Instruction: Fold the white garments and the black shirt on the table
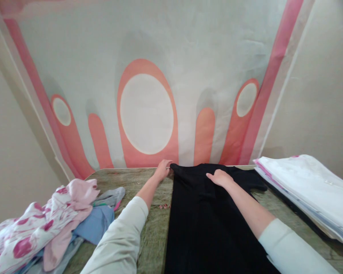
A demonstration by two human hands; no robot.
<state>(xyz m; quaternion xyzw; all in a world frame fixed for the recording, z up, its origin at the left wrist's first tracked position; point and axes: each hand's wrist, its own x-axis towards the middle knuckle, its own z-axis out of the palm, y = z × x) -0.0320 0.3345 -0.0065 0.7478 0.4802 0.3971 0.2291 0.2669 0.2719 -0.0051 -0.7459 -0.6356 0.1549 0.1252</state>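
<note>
A black short-sleeved garment (pixel 200 228) lies spread on the table, its lower part running past the bottom of the view. At its far left corner, my left hand (pixel 162 171) has its fingers closed on the edge of the fabric. My right hand (pixel 221 178) rests on the upper middle of the garment, thumb stretched out to the left; its other fingers are partly hidden behind the back of the hand. One sleeve sticks out to the right of my right forearm.
A loose heap of clothes (pixel 54 217), white-and-pink patterned, pink, blue and grey, lies on the left of the wood-patterned table (pixel 154 228). At right is a flat stack of folded clothes (pixel 311 186), white on top. A wall hanging (pixel 185 49) rises behind the far edge.
</note>
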